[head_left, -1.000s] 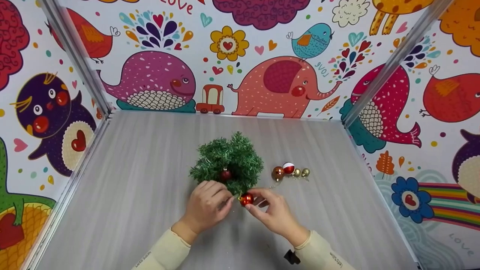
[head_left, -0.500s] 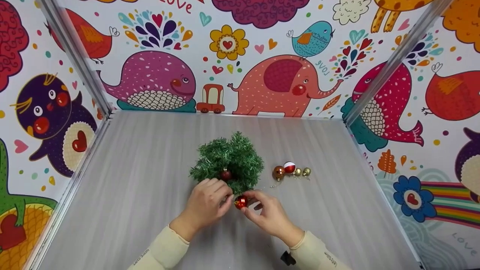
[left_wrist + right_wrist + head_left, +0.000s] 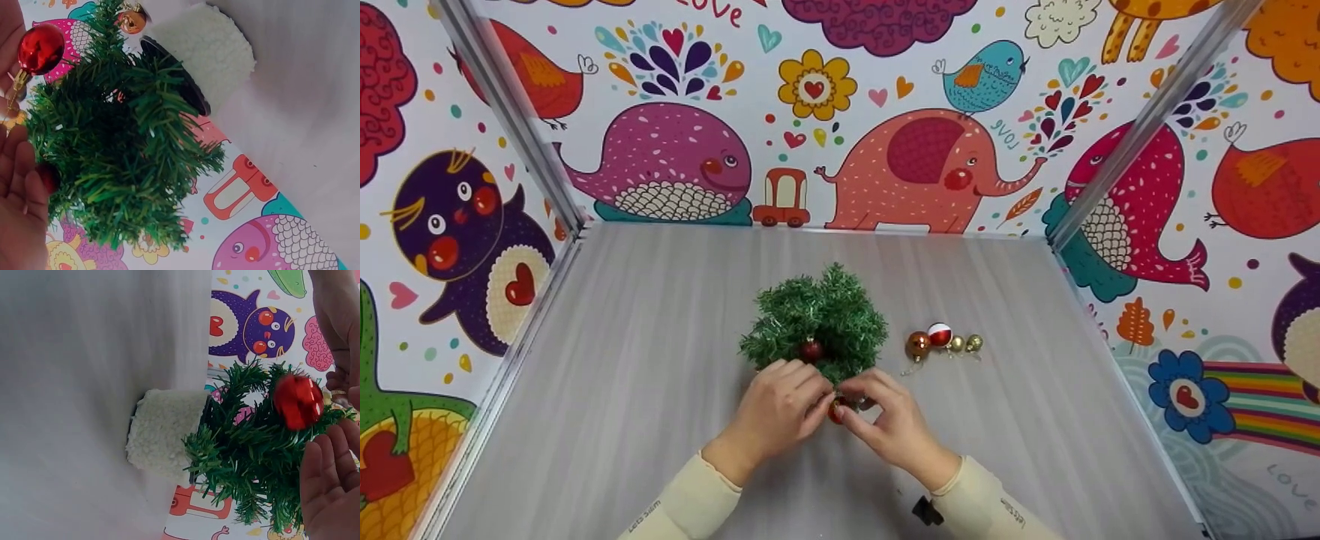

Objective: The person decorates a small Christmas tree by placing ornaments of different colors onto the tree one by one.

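A small green artificial Christmas tree (image 3: 821, 307) stands in front of me on a white fuzzy base (image 3: 169, 436). A dark red bauble (image 3: 811, 350) hangs in its branches. At the near side, a shiny red bauble (image 3: 40, 49) with a gold cap and loop is between my hands. My left hand (image 3: 780, 397) pinches the gold loop, thumb and forefinger close against the lower branches. My right hand (image 3: 896, 420) has its thumb across the red bauble and its forefinger at the left fingertips. Fingers hide much of the red bauble in the head view.
Right of the tree lie a copper bauble (image 3: 918, 345), a red-and-white bauble (image 3: 940, 334) and two small gold baubles (image 3: 974, 343). Cartoon-printed panels (image 3: 675, 165) close the table at the back and sides. A black piece (image 3: 928, 511) shows beside the right sleeve.
My right hand has moved left with the red bauble, bringing it slightly nearer to me. The fingertips of both hands now meet, covering more of it. The left hand has barely shifted.
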A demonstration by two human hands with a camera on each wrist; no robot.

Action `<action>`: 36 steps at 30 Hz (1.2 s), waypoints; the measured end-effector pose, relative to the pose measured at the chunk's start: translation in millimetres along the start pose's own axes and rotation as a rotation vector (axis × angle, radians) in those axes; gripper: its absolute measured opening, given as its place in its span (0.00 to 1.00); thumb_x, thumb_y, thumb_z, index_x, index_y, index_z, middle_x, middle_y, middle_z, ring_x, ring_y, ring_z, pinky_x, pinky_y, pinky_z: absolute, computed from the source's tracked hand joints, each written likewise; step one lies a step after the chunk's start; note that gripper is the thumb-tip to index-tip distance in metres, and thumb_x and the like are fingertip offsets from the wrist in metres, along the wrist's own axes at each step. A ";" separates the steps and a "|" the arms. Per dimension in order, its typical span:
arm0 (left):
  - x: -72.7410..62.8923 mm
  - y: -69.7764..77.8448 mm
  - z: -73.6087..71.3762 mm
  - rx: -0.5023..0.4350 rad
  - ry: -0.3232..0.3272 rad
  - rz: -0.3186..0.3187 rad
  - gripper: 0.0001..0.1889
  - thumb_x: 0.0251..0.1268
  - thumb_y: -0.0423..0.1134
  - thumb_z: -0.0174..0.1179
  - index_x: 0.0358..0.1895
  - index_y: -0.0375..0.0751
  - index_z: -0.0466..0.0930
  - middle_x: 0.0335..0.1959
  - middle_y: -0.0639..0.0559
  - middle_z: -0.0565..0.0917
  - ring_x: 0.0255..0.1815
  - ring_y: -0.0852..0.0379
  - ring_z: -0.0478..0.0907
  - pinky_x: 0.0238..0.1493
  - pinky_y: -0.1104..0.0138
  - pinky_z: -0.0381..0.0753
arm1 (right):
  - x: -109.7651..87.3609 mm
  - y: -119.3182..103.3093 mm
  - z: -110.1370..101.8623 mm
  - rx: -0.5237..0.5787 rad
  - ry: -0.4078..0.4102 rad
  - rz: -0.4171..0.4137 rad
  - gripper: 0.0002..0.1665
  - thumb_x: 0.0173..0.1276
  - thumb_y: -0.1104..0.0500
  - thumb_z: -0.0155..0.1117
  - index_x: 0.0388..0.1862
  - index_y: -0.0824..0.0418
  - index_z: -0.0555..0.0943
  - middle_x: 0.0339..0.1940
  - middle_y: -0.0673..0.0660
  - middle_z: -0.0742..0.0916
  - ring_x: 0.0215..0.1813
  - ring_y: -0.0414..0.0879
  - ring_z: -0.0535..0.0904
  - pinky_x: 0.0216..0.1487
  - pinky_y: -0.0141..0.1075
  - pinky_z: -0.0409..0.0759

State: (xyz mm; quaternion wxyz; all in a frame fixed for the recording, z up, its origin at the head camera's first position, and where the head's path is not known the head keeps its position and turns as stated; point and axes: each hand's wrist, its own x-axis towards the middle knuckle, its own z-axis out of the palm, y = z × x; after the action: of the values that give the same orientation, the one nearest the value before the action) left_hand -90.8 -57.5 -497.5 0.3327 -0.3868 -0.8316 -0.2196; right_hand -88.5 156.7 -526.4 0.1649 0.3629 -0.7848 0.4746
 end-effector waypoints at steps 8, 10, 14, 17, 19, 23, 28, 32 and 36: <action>0.2 1.8 2.9 -0.011 0.028 -0.004 0.02 0.58 0.38 0.66 0.30 0.47 0.82 0.27 0.57 0.81 0.28 0.57 0.77 0.29 0.65 0.74 | 10.9 -7.0 2.7 0.017 0.075 -0.086 0.13 0.56 0.76 0.70 0.35 0.61 0.83 0.33 0.54 0.83 0.32 0.45 0.80 0.36 0.25 0.78; -0.7 1.4 3.0 0.004 0.038 -0.006 0.03 0.56 0.38 0.66 0.29 0.47 0.82 0.26 0.57 0.81 0.27 0.57 0.76 0.29 0.65 0.73 | 12.0 -6.4 2.0 0.008 0.096 -0.107 0.13 0.54 0.77 0.70 0.33 0.62 0.82 0.32 0.54 0.82 0.31 0.45 0.79 0.33 0.28 0.79; -2.3 0.6 2.6 0.044 0.070 -0.011 0.03 0.51 0.37 0.66 0.26 0.46 0.81 0.24 0.57 0.80 0.25 0.56 0.75 0.27 0.64 0.72 | 12.8 -1.2 0.5 -0.076 0.134 -0.147 0.11 0.55 0.72 0.70 0.33 0.58 0.82 0.32 0.50 0.82 0.31 0.42 0.78 0.30 0.32 0.80; -1.0 0.6 2.9 0.069 0.111 -0.025 0.03 0.50 0.36 0.65 0.24 0.46 0.81 0.23 0.56 0.80 0.24 0.55 0.75 0.26 0.64 0.72 | 14.7 3.8 -0.3 -0.153 0.153 -0.164 0.10 0.58 0.68 0.69 0.34 0.54 0.83 0.32 0.47 0.82 0.33 0.39 0.77 0.31 0.30 0.79; 0.9 1.1 3.1 0.081 0.146 -0.037 0.02 0.50 0.36 0.65 0.24 0.46 0.81 0.23 0.56 0.80 0.24 0.55 0.75 0.26 0.63 0.72 | 17.1 6.2 -0.8 -0.189 0.167 -0.170 0.08 0.59 0.66 0.69 0.34 0.53 0.83 0.33 0.46 0.81 0.33 0.38 0.77 0.32 0.29 0.77; 3.6 2.1 3.5 0.103 0.212 -0.070 0.02 0.50 0.35 0.64 0.24 0.46 0.81 0.23 0.56 0.80 0.24 0.54 0.75 0.25 0.63 0.73 | 23.3 7.7 -1.4 -0.217 0.192 -0.180 0.06 0.60 0.65 0.69 0.32 0.53 0.82 0.32 0.45 0.81 0.34 0.38 0.76 0.34 0.27 0.76; 5.8 2.8 3.8 0.125 0.238 -0.138 0.02 0.49 0.35 0.65 0.26 0.46 0.82 0.24 0.56 0.81 0.24 0.54 0.75 0.24 0.63 0.71 | 29.6 7.2 -1.7 -0.242 0.202 -0.171 0.01 0.64 0.61 0.66 0.32 0.55 0.82 0.32 0.46 0.81 0.34 0.39 0.77 0.35 0.28 0.76; 6.5 3.3 4.5 0.143 0.235 -0.187 0.01 0.51 0.36 0.65 0.26 0.46 0.82 0.24 0.55 0.82 0.24 0.54 0.75 0.24 0.62 0.71 | 31.9 8.1 -0.7 -0.289 0.188 -0.131 0.03 0.67 0.58 0.65 0.32 0.55 0.82 0.32 0.44 0.80 0.34 0.37 0.75 0.34 0.26 0.74; 4.8 3.5 6.2 0.167 0.243 -0.207 0.02 0.52 0.35 0.64 0.25 0.45 0.82 0.23 0.55 0.81 0.23 0.54 0.74 0.23 0.62 0.71 | 31.6 9.0 1.1 -0.328 0.186 -0.107 0.04 0.61 0.63 0.69 0.32 0.54 0.82 0.31 0.44 0.79 0.32 0.36 0.74 0.32 0.27 0.73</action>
State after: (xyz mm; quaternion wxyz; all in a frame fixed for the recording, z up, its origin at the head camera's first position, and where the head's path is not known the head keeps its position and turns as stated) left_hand -92.7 -49.1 -497.8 0.4375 -0.2409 -0.8358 -0.2280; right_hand -116.5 145.3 -513.5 0.3189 0.3270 -0.8124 0.3624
